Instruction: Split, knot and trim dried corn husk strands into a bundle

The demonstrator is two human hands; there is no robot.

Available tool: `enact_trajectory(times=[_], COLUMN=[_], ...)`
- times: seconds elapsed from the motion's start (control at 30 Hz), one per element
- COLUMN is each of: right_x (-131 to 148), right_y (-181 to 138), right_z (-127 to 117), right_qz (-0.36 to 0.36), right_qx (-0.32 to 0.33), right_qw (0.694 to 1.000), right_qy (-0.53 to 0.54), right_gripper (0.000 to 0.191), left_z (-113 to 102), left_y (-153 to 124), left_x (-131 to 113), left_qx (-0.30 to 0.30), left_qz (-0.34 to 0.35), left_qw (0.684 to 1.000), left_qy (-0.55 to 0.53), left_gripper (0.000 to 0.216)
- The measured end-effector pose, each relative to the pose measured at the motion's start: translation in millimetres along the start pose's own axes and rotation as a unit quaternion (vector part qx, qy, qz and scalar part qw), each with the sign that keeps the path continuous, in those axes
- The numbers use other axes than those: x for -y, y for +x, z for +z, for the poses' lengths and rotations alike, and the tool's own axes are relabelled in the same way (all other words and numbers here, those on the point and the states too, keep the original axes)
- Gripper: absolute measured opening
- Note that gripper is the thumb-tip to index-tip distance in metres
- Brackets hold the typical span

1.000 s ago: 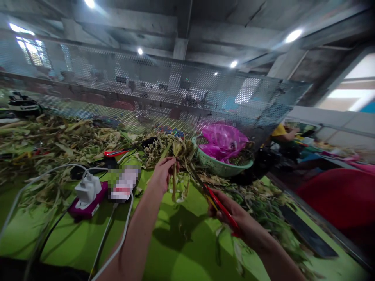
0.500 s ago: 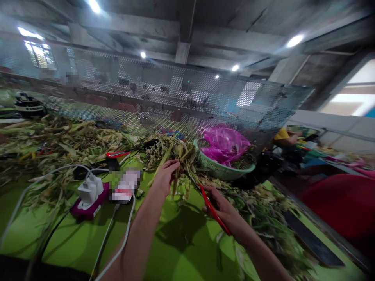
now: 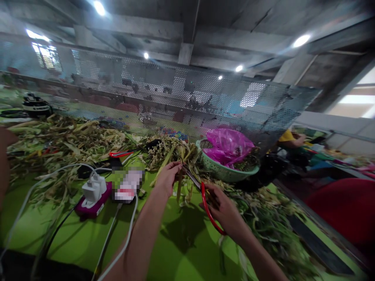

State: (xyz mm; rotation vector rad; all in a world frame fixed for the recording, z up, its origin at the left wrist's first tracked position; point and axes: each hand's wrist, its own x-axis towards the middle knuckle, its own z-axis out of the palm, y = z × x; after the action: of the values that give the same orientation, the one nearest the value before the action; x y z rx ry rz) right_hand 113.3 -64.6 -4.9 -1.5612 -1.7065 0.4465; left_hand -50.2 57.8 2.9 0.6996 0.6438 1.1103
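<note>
My left hand (image 3: 167,178) is closed, its fingertips pinching a bunch of pale, dried plant stalks (image 3: 182,154) whose ends hang below the fingers. In my right hand (image 3: 222,208) is a pair of red-handled scissors (image 3: 208,207), the fingers wrapped round the handles. The metal blades point up and left and reach the stalks right beside my left fingertips. Just behind and to the right stands a green plastic basket (image 3: 225,174) with a bright pink plastic bag (image 3: 230,146) in it.
A phone (image 3: 129,185) on a cable and a purple power strip (image 3: 95,205) with white plugs lie left. Behind them are heaped dry leaves (image 3: 67,136) and another red-handled tool (image 3: 121,153). Greener stalks (image 3: 263,218) lie right. A perforated metal screen (image 3: 164,93) stands behind; a person in yellow (image 3: 290,138) is far right.
The scissors' handles have spread apart and the blades now show clearly against the stalks. The view has shifted slightly left. Part of another person's arm has come in at the left edge.
</note>
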Motion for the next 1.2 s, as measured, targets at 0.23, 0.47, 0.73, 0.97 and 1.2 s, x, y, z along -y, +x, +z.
enact_trajectory(times=[0.23, 0.47, 0.73, 0.97, 1.2], right_x=[-4, -9, -3, 1, 5], right_y=[2, 7, 9, 11, 11], right_z=[-5, -9, -12, -13, -13], right_qz=[-0.031, -0.054, -0.058, -0.068, -0.059], right_qx=[-0.022, -0.037, -0.053, -0.061, -0.07], right_qw=[0.999, 0.992, 0.986, 0.976, 0.962], right_qy=[-0.034, -0.11, -0.15, -0.2, -0.257], right_gripper=[0.045, 0.047, 0.044, 0.043, 0.043], left_z=[1, -1, 1, 3, 5], left_y=[0, 3, 1, -1, -5], left_x=[0, 3, 3, 2, -2], left_qx=[-0.001, 0.008, 0.026, 0.025, 0.008], left_qz=[0.006, 0.015, 0.038, 0.057, 0.058], left_qw=[1.0, 0.999, 0.998, 0.997, 0.996], left_qy=[0.018, 0.027, 0.05, 0.048, 0.072], left_gripper=[0.012, 0.015, 0.016, 0.015, 0.019])
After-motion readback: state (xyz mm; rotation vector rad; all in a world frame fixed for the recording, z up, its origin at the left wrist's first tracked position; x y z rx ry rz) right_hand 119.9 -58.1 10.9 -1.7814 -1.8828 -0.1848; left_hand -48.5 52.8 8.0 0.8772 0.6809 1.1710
